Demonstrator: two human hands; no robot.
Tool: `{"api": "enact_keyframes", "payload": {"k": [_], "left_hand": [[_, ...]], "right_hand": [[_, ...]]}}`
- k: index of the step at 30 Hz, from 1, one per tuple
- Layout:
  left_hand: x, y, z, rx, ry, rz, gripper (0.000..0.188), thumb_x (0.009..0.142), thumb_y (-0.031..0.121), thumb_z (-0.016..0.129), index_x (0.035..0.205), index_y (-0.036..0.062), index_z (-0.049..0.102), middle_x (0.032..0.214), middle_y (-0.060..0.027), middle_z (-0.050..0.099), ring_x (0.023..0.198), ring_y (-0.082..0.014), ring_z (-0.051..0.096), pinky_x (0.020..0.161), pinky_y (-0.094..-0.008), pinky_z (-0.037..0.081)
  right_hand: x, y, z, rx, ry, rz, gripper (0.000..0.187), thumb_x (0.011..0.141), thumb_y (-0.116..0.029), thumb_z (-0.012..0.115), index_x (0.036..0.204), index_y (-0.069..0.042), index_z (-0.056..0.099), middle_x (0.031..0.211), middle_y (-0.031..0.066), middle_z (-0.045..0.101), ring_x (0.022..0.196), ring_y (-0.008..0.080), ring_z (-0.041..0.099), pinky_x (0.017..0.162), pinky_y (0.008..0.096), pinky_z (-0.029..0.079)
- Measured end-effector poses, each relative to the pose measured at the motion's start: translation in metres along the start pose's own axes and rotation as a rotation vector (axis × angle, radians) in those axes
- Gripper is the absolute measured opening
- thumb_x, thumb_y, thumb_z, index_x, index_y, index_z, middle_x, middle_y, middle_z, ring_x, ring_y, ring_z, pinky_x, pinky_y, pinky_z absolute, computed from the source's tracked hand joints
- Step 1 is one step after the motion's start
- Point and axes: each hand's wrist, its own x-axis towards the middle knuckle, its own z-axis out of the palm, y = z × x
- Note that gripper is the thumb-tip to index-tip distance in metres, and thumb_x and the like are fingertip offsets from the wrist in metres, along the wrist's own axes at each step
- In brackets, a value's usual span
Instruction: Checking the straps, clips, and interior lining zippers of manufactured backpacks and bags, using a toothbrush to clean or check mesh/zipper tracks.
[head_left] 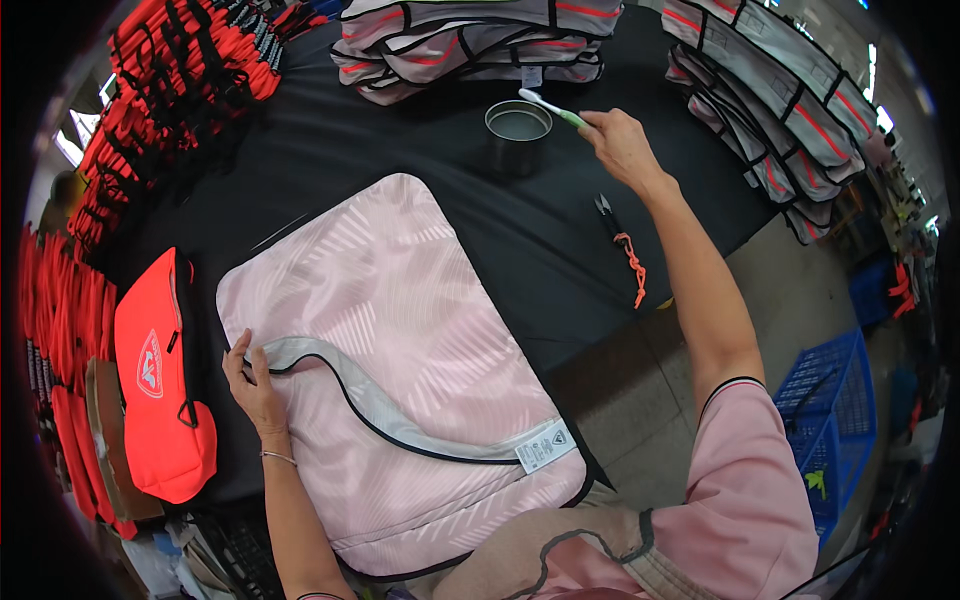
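My right hand (pixel 622 148) is closed round the green handle of a toothbrush (pixel 553 109). Its white head is over the rim of a round metal tin (pixel 518 122) on the black-covered table. My left hand (pixel 254 385) rests at the left edge of a pale pink patterned fabric panel (pixel 390 280), fingers bent round a grey strip (pixel 350 375) with black edging. That strip curves across the panel to a white label (pixel 545 445) at the lower right. What lies beneath my left fingers is hidden.
Thread snips (pixel 606 215) with an orange cord lie right of the tin. An orange-red pouch (pixel 160 390) sits at the left. Grey fabric pieces are stacked (pixel 470 45) at the back and right (pixel 770 90). Orange-red bundles (pixel 190 70) pile up far left; a blue crate (pixel 830 420) stands right.
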Motion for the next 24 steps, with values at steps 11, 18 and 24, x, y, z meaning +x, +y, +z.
{"api": "enact_keyframes", "payload": {"k": [11, 18, 24], "left_hand": [[-0.002, 0.007, 0.006, -0.098, -0.011, -0.102, 0.033, 0.082, 0.002, 0.062, 0.114, 0.0003, 0.062, 0.113, -0.0087, 0.059, 0.109, -0.0214, 0.055, 0.098, -0.0319, 0.04], [0.001, 0.026, 0.012, -0.138, 0.206, -0.06, 0.049, 0.087, 0.022, 0.071, 0.125, -0.0042, 0.053, 0.124, -0.0159, 0.053, 0.116, -0.0256, 0.053, 0.102, -0.0339, 0.039], [0.02, 0.021, -0.013, 0.23, 0.03, -0.284, 0.063, 0.08, 0.037, 0.077, 0.116, -0.0104, 0.056, 0.113, -0.0226, 0.062, 0.106, -0.0307, 0.061, 0.093, -0.0364, 0.046]], "right_hand": [[0.045, -0.029, 0.02, -0.397, -0.238, 0.008, 0.019, 0.086, -0.014, 0.06, 0.097, -0.004, 0.07, 0.094, 0.0207, 0.07, 0.085, 0.0394, 0.069, 0.072, 0.0476, 0.055], [0.03, -0.035, -0.006, -0.291, -0.161, 0.075, 0.019, 0.09, -0.017, 0.057, 0.096, -0.005, 0.069, 0.093, 0.0186, 0.071, 0.089, 0.0386, 0.069, 0.076, 0.0481, 0.054], [0.0, -0.005, 0.021, -0.246, -0.124, 0.092, 0.019, 0.092, -0.015, 0.051, 0.098, -0.007, 0.067, 0.094, 0.02, 0.069, 0.09, 0.0423, 0.067, 0.077, 0.0519, 0.053]]}}
